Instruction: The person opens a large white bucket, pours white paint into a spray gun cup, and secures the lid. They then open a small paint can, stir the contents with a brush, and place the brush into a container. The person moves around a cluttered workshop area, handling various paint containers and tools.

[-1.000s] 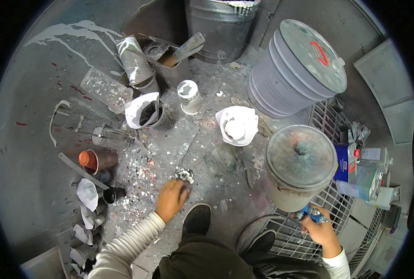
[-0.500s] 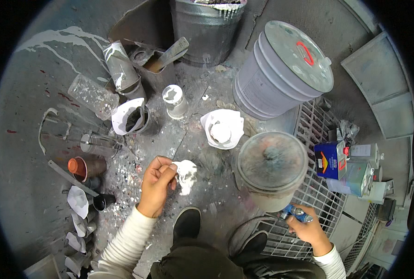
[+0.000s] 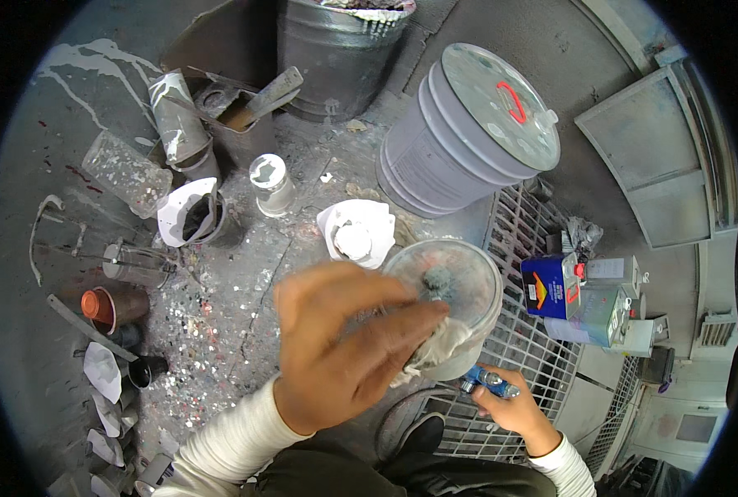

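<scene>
My left hand (image 3: 344,340), somewhat blurred, pinches a crumpled white rag (image 3: 437,352) against the side of a translucent cup (image 3: 478,335). The cup's round, paint-smeared lid (image 3: 468,277) has a grey nub in the middle. My fingers cover part of the cup and rag. My right hand (image 3: 514,414) is closed around a blue and silver spray gun (image 3: 495,383) right below the cup. The cup appears to sit on the gun, though the joint is hidden.
A grey lidded pail (image 3: 460,141) and a metal drum (image 3: 340,58) stand ahead. White paper lines a container (image 3: 332,224); a small cup (image 3: 274,195) stands nearby. Metal cans (image 3: 551,286) sit beside the floor grate (image 3: 543,389). Paint-stained pots (image 3: 125,306) line the left wall.
My left hand has risen and moved right, bringing the rag from over the floor to the cup's side. My view has shifted slightly right; my right hand still grips the spray gun.
</scene>
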{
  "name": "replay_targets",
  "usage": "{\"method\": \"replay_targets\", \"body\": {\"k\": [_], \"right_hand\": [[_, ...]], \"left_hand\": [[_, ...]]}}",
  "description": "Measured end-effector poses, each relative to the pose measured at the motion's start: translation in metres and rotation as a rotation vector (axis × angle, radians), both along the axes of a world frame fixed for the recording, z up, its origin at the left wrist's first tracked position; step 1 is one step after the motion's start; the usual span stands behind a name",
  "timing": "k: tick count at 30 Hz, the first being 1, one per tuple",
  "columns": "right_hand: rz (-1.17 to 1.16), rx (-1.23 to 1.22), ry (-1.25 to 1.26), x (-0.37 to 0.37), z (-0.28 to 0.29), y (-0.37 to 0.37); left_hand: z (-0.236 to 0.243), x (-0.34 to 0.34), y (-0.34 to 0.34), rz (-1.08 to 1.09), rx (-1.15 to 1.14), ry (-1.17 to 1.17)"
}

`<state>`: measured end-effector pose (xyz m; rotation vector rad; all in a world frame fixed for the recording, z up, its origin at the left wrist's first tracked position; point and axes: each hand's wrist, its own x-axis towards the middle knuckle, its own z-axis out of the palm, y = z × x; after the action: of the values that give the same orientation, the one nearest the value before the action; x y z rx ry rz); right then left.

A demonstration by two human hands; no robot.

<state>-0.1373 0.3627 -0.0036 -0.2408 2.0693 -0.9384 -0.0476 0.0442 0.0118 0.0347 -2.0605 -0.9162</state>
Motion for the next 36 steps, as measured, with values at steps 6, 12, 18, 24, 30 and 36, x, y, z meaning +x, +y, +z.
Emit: {"method": "replay_targets", "body": {"k": [6,12,18,24,30,36], "right_hand": [[-0.05,-0.01,-0.038,0.002,-0.001,-0.003],[-0.05,-0.031,-0.023,0.004,0.0,-0.008],[-0.029,-0.087,0.009,0.001,0.0,0.002],[0.023,-0.117,0.136,0.003,-0.007,0.009],[0.254,-0.103,0.252,0.002,-0.001,0.003],[0.263,-0.228,0.282,0.006,-0.013,0.002]], "left_hand": [[0.0,0.009,0.01,0.17,-0.448,0.006],[-0.004,0.008,0.007,0.216,-0.459,0.084],[-0.014,0.01,-0.011,0.052,-0.107,0.037],[-0.017,0.001,-0.03,0.025,0.04,-0.037],[-0.013,0.006,-0.047,-0.073,0.192,-0.026],[-0.003,0.022,-0.057,-0.449,0.149,-0.164]]}}
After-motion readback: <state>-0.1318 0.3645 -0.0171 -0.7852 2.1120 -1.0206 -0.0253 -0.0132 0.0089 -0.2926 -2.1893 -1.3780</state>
